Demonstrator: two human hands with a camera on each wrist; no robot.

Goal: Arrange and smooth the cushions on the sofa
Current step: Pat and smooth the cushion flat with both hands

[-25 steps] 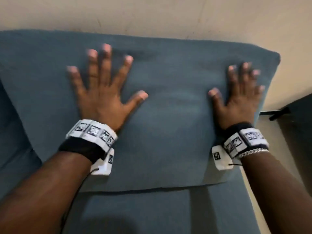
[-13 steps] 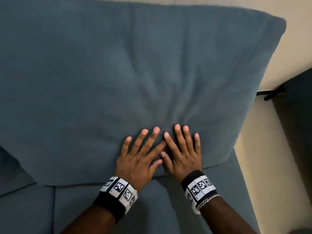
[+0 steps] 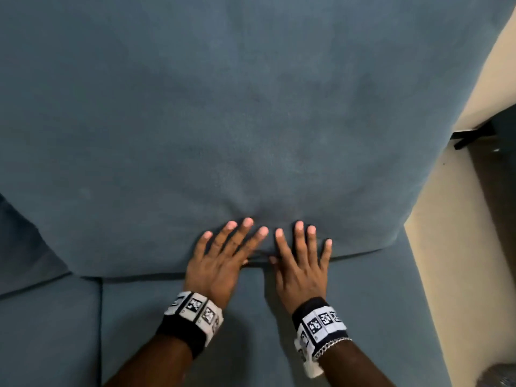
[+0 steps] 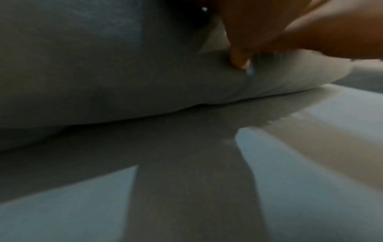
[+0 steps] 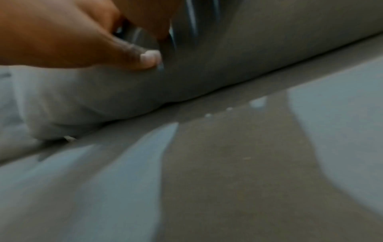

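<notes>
A big blue back cushion [image 3: 223, 121] fills most of the head view and stands on the blue sofa seat [image 3: 251, 317]. My left hand [image 3: 223, 255] and right hand [image 3: 301, 255] lie side by side at the cushion's bottom edge, fingers straight and spread, pressing its lower part. The fabric dents just above the fingertips. In the left wrist view a thumb [image 4: 240, 59] pushes into the cushion [image 4: 103, 73]. The right wrist view shows the right thumb [image 5: 145, 59] pressed against the cushion [image 5: 228, 57] too.
A seam [image 3: 100, 317] divides the seat into two cushions at the left. Another blue cushion [image 3: 25, 241] shows at the far left. Right of the sofa are a cream floor [image 3: 446, 261], a dark rug [image 3: 499, 205] and a black leg [image 3: 472, 135].
Both hands slid down the cushion from wide apart near its top to close together at its bottom edge. Since half a second ago they have drawn a little lower and slightly apart.
</notes>
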